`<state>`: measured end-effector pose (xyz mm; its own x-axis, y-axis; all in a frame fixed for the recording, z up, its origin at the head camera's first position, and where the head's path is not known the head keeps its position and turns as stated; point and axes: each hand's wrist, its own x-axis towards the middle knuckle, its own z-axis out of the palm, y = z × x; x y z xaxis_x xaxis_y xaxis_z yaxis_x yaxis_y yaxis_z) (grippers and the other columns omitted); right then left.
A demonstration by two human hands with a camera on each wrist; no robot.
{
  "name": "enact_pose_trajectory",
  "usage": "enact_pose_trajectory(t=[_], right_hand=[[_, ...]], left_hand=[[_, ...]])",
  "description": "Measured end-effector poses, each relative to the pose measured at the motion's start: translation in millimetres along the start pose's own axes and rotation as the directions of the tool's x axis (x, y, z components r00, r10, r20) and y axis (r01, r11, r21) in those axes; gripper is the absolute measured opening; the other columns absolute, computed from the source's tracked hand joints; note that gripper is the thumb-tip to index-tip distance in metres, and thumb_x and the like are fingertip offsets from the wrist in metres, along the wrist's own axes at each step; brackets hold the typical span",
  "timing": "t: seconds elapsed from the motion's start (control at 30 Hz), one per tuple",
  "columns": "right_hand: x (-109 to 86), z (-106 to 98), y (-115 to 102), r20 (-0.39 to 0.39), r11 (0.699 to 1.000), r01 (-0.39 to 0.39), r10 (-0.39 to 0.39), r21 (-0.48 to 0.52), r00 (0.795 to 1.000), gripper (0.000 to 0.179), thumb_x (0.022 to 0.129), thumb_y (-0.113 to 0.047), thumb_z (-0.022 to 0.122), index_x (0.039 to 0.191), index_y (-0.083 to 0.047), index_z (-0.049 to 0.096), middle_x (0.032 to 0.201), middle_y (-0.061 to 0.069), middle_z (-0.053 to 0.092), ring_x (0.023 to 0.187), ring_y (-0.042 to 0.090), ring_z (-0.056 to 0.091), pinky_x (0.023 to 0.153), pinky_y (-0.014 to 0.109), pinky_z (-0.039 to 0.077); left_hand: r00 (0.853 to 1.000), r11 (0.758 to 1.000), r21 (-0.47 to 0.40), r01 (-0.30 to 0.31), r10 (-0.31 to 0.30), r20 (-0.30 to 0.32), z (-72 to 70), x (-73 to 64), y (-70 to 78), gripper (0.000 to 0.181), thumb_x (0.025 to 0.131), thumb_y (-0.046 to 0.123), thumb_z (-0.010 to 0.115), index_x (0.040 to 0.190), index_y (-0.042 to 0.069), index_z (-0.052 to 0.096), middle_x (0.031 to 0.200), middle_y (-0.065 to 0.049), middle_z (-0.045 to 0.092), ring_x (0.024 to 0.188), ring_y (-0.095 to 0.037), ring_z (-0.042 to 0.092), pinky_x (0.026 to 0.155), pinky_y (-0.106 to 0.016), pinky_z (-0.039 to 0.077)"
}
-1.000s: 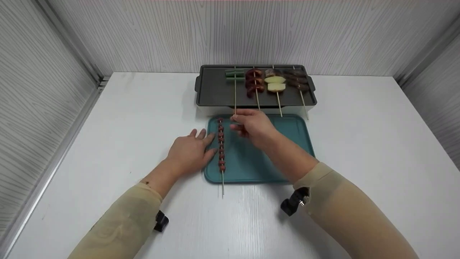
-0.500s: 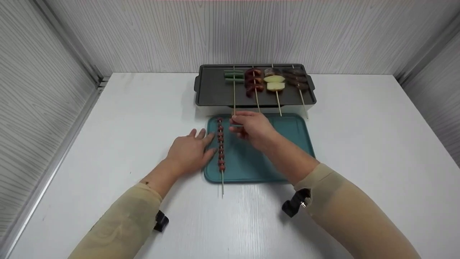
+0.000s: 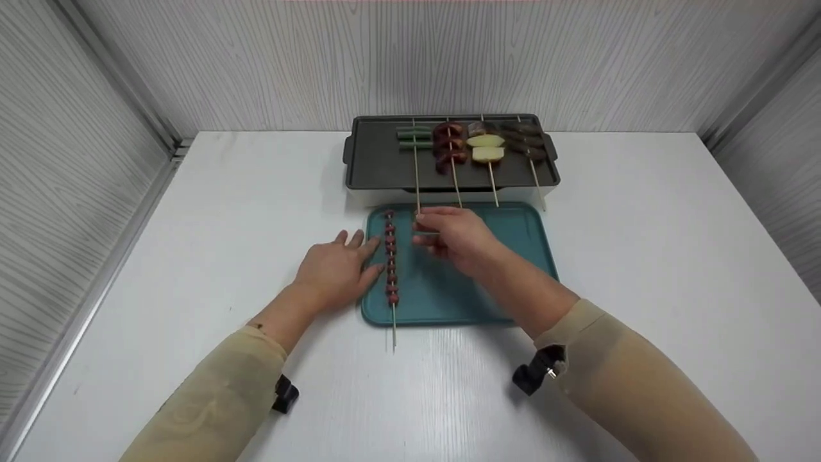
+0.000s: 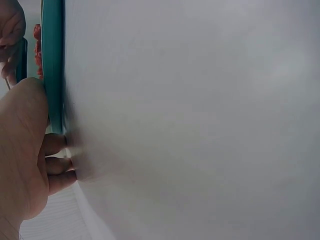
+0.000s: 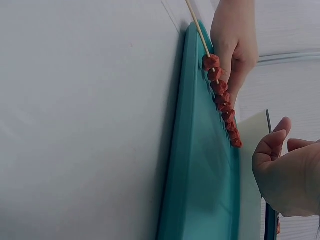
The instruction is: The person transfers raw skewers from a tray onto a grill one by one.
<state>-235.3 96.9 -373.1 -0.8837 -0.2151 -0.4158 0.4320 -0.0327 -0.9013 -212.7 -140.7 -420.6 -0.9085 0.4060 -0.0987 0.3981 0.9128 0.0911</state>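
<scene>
My right hand (image 3: 463, 237) pinches the lower end of a thin stick between thumb and fingers, above the teal tray (image 3: 468, 301). That stick belongs to a green vegetable skewer (image 3: 415, 145), whose green pieces lie on the dark griddle (image 3: 378, 160). On the tray's left side rests a skewer of small red-brown meat chunks (image 5: 218, 87), its bare stick sticking out past the near rim. My left hand (image 3: 335, 273) rests at the tray's left edge, fingers spread, its thumb and index finger near the meat chunks. In the left wrist view its fingers (image 4: 61, 164) reach the white surface.
Right of the green skewer on the griddle lie a dark red skewer (image 3: 450, 144), a skewer with pale yellow slices (image 3: 488, 154) and a brown skewer (image 3: 527, 141). Their sticks overhang the griddle's front. Grey wood-grain panels (image 3: 423, 64) enclose the white table (image 3: 269, 173).
The right hand has drawn slightly toward me along with its hold on the stick, while the green pieces have hardly shifted. The left hand stays put. The head view has moved a little.
</scene>
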Motion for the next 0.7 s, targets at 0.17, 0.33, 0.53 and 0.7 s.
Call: enact_pose_trajectory(t=[0.17, 0.33, 0.53, 0.7], right_hand=[[-4.5, -2, 2, -0.006, 1.0, -0.011, 0.011, -0.011, 1.0, 0.042, 0.111, -0.019, 0.059, 0.15, -0.003, 0.058, 0.128, 0.012, 0.068, 0.097, 0.017, 0.07, 0.09, 0.035, 0.052], [-10.7, -5, 5, -0.001, 1.0, -0.001, 0.001, -0.028, 1.0, 0.042, 0.111, -0.02, 0.061, 0.149, -0.003, 0.06, 0.129, 0.013, 0.068, 0.095, 0.016, 0.07, 0.085, 0.032, 0.053], [-20.8, -10, 9, 0.011, 0.999, 0.003, -0.002, -0.045, 1.0, 0.043, 0.11, -0.021, 0.061, 0.15, -0.003, 0.059, 0.138, 0.018, 0.065, 0.093, 0.016, 0.07, 0.085, 0.032, 0.054], [-31.9, -15, 12, 0.005, 0.997, -0.014, 0.014, -0.073, 1.0, 0.043, 0.109, -0.023, 0.064, 0.148, -0.005, 0.062, 0.136, 0.016, 0.066, 0.094, 0.016, 0.071, 0.083, 0.03, 0.053]], left_hand=[[1.0, 1.0, -0.004, 0.007, -0.007, 0.003, 1.5, 1.1, -0.8, 0.064, 0.111, 0.053, 0.045, 0.163, 0.016, 0.046, 0.161, -0.018, 0.047, 0.149, -0.041, 0.044, 0.107, -0.057, 0.05], [1.0, 1.0, 0.003, 0.005, -0.005, 0.004, 1.6, 0.6, -1.0, 0.064, 0.111, 0.053, 0.045, 0.163, 0.016, 0.045, 0.161, -0.018, 0.047, 0.149, -0.041, 0.044, 0.106, -0.058, 0.05], [1.0, 1.0, 0.014, 0.001, -0.001, 0.007, 0.1, -0.4, 0.2, 0.065, 0.111, 0.053, 0.045, 0.163, 0.015, 0.045, 0.161, -0.018, 0.047, 0.149, -0.041, 0.044, 0.105, -0.058, 0.051], [1.0, 1.0, 0.024, -0.005, 0.005, -0.006, 0.0, -0.7, 1.1, 0.065, 0.111, 0.053, 0.045, 0.163, 0.014, 0.045, 0.161, -0.018, 0.047, 0.148, -0.041, 0.045, 0.107, -0.057, 0.05]])
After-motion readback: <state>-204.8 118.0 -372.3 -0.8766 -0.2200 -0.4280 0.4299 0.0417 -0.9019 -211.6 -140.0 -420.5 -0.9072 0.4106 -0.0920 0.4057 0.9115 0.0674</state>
